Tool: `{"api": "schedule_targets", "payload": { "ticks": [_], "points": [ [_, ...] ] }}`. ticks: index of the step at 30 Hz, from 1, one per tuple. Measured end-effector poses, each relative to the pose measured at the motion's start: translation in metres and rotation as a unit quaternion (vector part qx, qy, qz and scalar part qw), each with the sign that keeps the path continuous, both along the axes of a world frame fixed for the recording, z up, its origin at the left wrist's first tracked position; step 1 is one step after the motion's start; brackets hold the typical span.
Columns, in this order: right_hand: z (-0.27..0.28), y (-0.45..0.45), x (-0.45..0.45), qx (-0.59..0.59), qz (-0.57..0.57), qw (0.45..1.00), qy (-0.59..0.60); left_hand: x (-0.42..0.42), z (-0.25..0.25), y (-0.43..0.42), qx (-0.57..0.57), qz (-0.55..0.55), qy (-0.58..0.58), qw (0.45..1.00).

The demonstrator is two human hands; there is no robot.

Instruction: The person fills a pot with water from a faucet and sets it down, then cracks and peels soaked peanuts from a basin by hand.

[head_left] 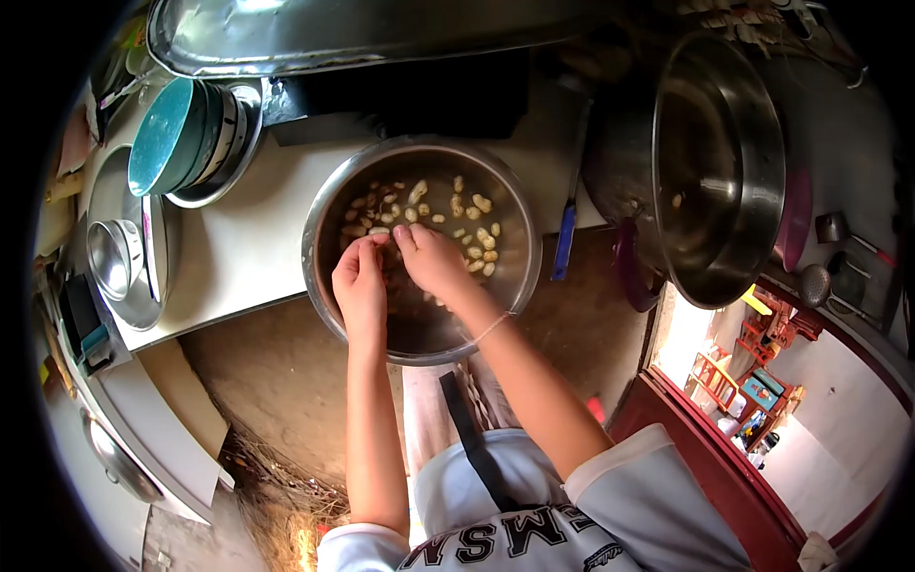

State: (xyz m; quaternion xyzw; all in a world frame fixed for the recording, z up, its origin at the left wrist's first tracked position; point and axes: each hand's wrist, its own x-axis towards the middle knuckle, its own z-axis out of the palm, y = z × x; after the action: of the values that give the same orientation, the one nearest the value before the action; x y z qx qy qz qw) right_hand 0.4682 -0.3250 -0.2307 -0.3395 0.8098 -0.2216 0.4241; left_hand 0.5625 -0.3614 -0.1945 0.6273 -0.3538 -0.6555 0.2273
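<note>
A wide metal bowl (519, 238) sits at the edge of a pale counter and holds several peanuts in their shells (483, 204). Smaller brown pieces (359, 215) lie toward its left side. Over the bowl, my left hand (361, 281) is closed, its fingertips pinched around something too small to make out. My right hand (431, 257) is closed beside it, thumb and fingers pressed together near the left fingertips. What the right fingers hold, if anything, is hidden.
Teal bowls (164, 138) are stacked at the left, near small metal bowls (112, 259). A blue-handled tool (564, 240) lies right of the bowl. A large metal pot (715, 181) stands farther right. A metal tray (334, 38) spans the top.
</note>
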Motion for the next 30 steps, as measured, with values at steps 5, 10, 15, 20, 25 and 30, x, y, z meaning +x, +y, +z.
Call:
{"api": "schedule_targets", "payload": {
  "ticks": [5,10,15,20,25,30],
  "points": [
    [-0.010,0.006,-0.004,-0.028,-0.082,0.986,-0.143,0.005,-0.011,0.000,-0.012,-0.027,0.007,1.000],
    [-0.022,0.006,-0.009,-0.034,-0.119,0.978,-0.165,-0.001,-0.012,-0.001,-0.022,-0.020,0.012,0.999],
    [0.031,-0.001,-0.019,-0.008,-0.186,0.825,-0.533,-0.001,-0.004,-0.002,-0.067,-0.013,0.046,0.997],
    [0.073,0.004,-0.024,-0.080,-0.154,0.778,-0.603,-0.001,0.038,-0.006,-0.196,-0.013,0.052,0.979],
    [0.098,0.005,-0.034,-0.081,-0.118,0.794,-0.591,0.002,0.054,-0.005,-0.176,-0.091,0.092,0.976],
    [0.114,0.003,-0.034,-0.094,-0.126,0.797,-0.584,0.003,0.065,-0.006,-0.185,-0.138,0.113,0.966]
  ]
}}
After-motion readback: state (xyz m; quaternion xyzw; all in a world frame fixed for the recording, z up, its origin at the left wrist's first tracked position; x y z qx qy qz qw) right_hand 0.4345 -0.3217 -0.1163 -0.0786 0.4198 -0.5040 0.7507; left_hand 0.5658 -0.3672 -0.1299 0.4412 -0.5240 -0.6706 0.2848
